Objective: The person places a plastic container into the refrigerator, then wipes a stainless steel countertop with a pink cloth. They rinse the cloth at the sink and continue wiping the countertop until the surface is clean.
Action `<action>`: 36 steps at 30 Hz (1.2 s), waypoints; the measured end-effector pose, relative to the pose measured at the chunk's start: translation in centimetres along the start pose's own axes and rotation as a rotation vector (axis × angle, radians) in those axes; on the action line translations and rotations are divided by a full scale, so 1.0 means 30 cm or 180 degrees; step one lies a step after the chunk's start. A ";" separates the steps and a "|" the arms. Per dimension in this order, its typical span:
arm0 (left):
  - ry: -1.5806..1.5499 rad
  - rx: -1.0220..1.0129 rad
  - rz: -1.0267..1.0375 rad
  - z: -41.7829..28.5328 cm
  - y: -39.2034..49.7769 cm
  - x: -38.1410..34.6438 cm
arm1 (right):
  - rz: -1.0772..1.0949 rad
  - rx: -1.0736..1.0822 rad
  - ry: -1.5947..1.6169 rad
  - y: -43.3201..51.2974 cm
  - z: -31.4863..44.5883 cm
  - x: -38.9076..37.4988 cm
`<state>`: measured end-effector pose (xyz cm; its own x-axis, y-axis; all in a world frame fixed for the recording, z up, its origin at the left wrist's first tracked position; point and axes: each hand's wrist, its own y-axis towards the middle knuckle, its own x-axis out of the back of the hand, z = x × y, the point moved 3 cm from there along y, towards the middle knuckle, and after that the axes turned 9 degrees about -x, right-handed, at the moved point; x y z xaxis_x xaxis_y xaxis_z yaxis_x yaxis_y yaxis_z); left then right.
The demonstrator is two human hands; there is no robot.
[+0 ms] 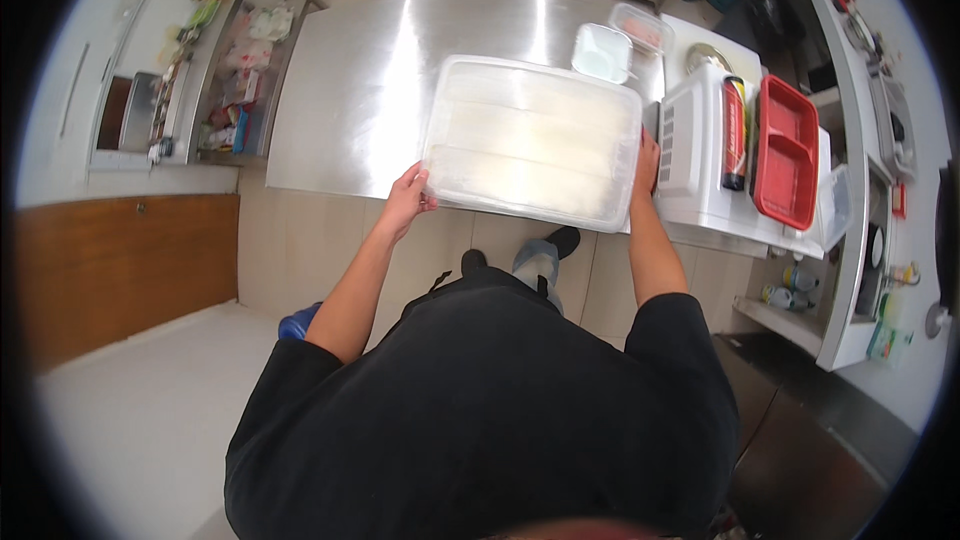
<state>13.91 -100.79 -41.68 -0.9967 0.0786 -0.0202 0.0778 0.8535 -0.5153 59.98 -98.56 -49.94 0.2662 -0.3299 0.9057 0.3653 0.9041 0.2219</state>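
A large rectangular plastic container (532, 139) with a translucent lid is held in front of me, over the near edge of a stainless steel table (337, 90). Pale contents in long rows show through the lid; what they are I cannot tell. My left hand (409, 195) grips its near left corner, thumb at the rim. At the right side my right hand (646, 161) holds the other end, its fingers partly hidden by the container. Whether the container touches the tabletop cannot be seen.
Behind it stand a small clear square container (602, 52) and a lidded tub (642, 28) with pinkish contents. On the right, a white microwave-like appliance (690, 150) carries a black-and-red cylindrical canister (734, 131) and a red divided tray (786, 154). Shelves with bags (251, 52) flank the left.
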 end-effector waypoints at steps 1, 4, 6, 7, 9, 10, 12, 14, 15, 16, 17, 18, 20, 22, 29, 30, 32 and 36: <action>-0.0030 0.0011 0.0045 0.000 0.001 -0.001 | 0.0095 -0.0159 0.0243 -0.025 -0.014 -0.005; -0.0049 -0.0004 0.0210 0.002 0.001 -0.006 | 0.0403 -0.0292 0.0706 -0.172 -0.064 -0.004; 0.0087 -0.0006 0.0273 0.015 -0.006 -0.004 | 0.0409 -0.0321 0.0986 -0.301 -0.089 0.026; 0.0141 -0.0134 0.0339 0.022 -0.011 0.000 | 0.0514 -0.0565 0.1280 -0.369 -0.094 0.046; 0.0270 -0.0303 0.0430 0.054 -0.031 0.026 | 0.1259 -0.2754 0.2342 -0.499 -0.126 0.098; 0.0306 -0.0293 0.0506 0.081 -0.050 0.054 | 0.1316 -0.2820 0.3159 -0.568 -0.098 0.161; 0.0389 -0.0341 0.0787 0.145 -0.082 0.120 | 0.1471 -0.2859 0.4295 -0.611 -0.003 0.284; 0.0349 -0.0049 0.0895 0.235 -0.125 0.225 | 0.1686 -0.2857 0.4919 -0.612 0.132 0.414; 0.0351 0.0099 0.0965 0.288 -0.154 0.288 | 0.1567 -0.2538 0.4847 -0.561 0.217 0.451; 0.0302 0.0354 0.0800 0.346 -0.181 0.357 | 0.1464 -0.2240 0.4744 -0.490 0.306 0.477; 0.0301 0.0616 0.0627 0.401 -0.195 0.424 | 0.1665 -0.1931 0.4668 -0.410 0.400 0.499; 0.0353 0.0696 0.0488 0.453 -0.210 0.488 | 0.1876 -0.1756 0.4706 -0.331 0.489 0.515; 0.0428 0.0851 0.0140 0.559 -0.231 0.608 | 0.1969 -0.1449 0.4617 -0.151 0.654 0.508; 0.0361 0.0865 -0.0281 0.660 -0.251 0.720 | 0.2011 -0.1229 0.4444 0.035 0.797 0.464; 0.0083 0.1396 -0.1598 0.948 -0.531 1.006 | 0.2158 -0.0608 0.2534 0.683 1.109 -0.049; 0.0044 0.1563 -0.1782 0.970 -0.600 1.016 | 0.2211 -0.0655 0.2220 0.739 1.119 -0.156; 0.0084 0.1954 -0.2004 0.991 -0.739 1.006 | 0.2073 0.0050 0.0632 0.799 1.123 -0.356; -0.0202 0.2340 -0.2234 0.964 -0.911 0.916 | 0.1805 0.0998 -0.1326 0.756 1.119 -0.658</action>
<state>-16.27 -136.86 -52.93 -0.8129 -0.3637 0.4549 -0.5373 0.1670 -0.8267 33.07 -62.42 -50.65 -0.0434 0.2804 0.9589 -0.0132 0.9596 -0.2812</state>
